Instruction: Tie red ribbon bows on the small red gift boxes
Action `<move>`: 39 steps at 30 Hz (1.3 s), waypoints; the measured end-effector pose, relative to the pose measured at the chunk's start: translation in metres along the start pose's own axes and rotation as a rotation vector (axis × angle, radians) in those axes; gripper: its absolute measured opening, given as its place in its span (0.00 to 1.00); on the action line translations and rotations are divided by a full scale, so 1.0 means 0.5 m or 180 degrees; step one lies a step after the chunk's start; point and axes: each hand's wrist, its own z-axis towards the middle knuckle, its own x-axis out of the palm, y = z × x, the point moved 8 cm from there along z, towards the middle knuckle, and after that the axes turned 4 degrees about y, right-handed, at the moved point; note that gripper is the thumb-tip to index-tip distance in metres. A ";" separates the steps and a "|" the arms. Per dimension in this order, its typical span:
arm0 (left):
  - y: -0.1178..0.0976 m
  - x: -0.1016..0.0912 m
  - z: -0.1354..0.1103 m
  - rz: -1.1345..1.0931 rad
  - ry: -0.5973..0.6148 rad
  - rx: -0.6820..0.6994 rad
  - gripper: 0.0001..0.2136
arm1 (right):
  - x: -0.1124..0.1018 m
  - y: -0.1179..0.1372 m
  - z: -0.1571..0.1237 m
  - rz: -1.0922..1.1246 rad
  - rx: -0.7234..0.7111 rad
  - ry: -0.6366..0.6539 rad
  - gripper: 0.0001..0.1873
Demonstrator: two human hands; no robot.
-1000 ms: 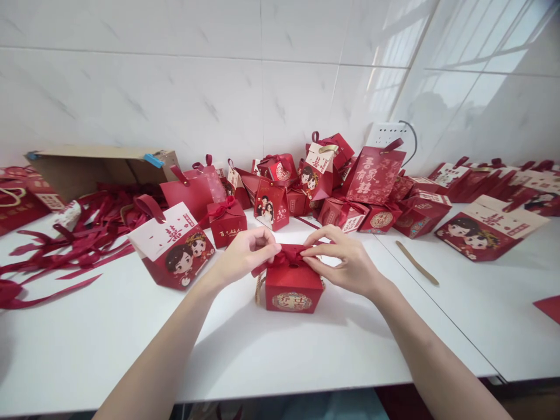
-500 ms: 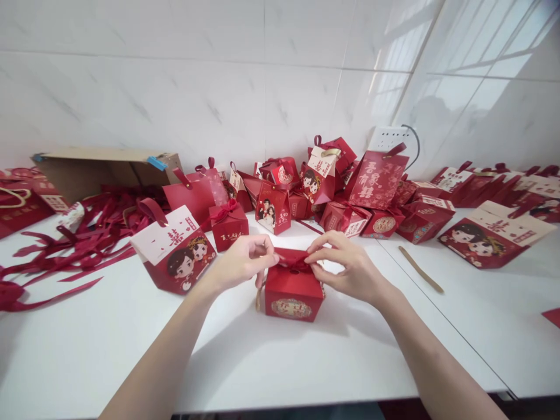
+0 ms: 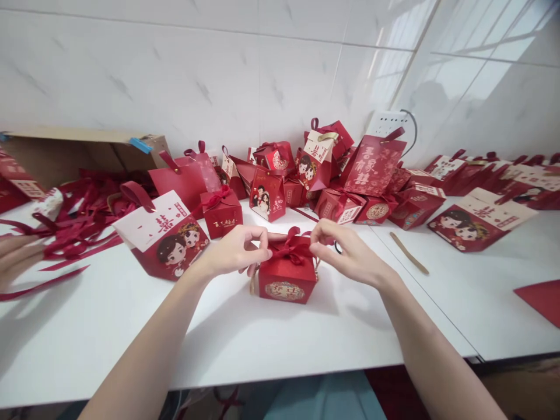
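A small red gift box (image 3: 287, 280) with a gold emblem on its front stands on the white table (image 3: 262, 344) in front of me. A red ribbon bow (image 3: 291, 249) sits on its top. My left hand (image 3: 234, 251) pinches the bow's left end, fingers closed. My right hand (image 3: 345, 252) pinches the bow's right end, fingers closed. Both hands sit level with the box top, one on each side.
Several red gift boxes and bags (image 3: 332, 175) crowd the back by the tiled wall. A larger cartoon-couple box (image 3: 163, 236) lies left of my hands. Loose red ribbons (image 3: 74, 224) and a cardboard carton (image 3: 83, 151) lie far left, where another person's hand (image 3: 15, 256) shows.
My hands have drawn apart and the ribbon now stands as a tied bow on the box. Another person's hand has come into view at the left edge.
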 end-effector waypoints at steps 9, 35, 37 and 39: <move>0.003 0.002 0.010 0.0201 -0.0059 -0.0006 0.11 | 0.046 -0.013 0.003 0.0354 0.0564 0.0273 0.11; 0.008 -0.004 0.014 0.0455 0.0075 0.0283 0.11 | 0.033 -0.074 -0.006 0.1311 0.0946 0.0910 0.10; 0.005 -0.007 0.015 0.0468 0.0011 0.0400 0.10 | 0.034 -0.075 -0.007 0.1343 0.0962 0.0961 0.12; -0.001 -0.013 0.014 0.0417 -0.0082 0.0548 0.09 | 0.041 -0.074 -0.010 0.1415 0.0999 0.1102 0.15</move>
